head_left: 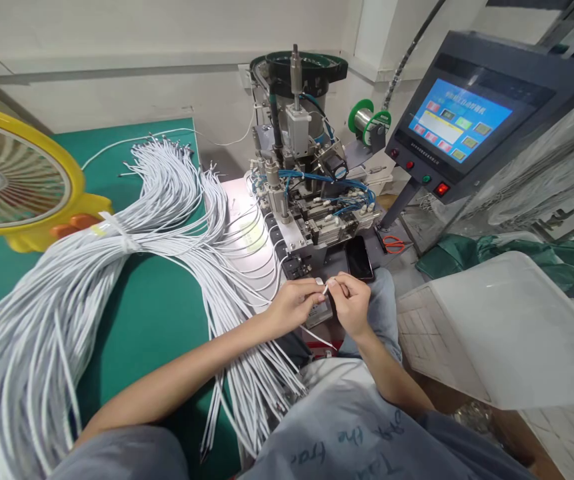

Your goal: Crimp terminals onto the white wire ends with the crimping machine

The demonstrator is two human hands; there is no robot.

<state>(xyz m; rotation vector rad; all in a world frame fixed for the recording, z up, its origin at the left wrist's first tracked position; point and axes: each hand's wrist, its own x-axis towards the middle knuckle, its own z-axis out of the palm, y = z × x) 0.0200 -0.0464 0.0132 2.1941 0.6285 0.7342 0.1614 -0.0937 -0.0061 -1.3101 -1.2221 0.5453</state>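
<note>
Both hands meet in front of the machine [311, 220], near its lower front edge. My left hand [297, 303] pinches a white cable [325, 289] close to its end. Touching the same cable end, the fingers of my right hand [351, 301] are closed on it. The tip itself is mostly hidden by the fingers. A large tied bundle of white cables [161, 243] lies to the left, its loose strands running under my left forearm.
A yellow fan [74, 200] stands on the green table mat [141, 320] at left. Right of the machine are a solder spool [367, 120], a touchscreen panel [459, 120], a phone [359, 257], red-handled scissors [393, 244] and a white bin [531, 333].
</note>
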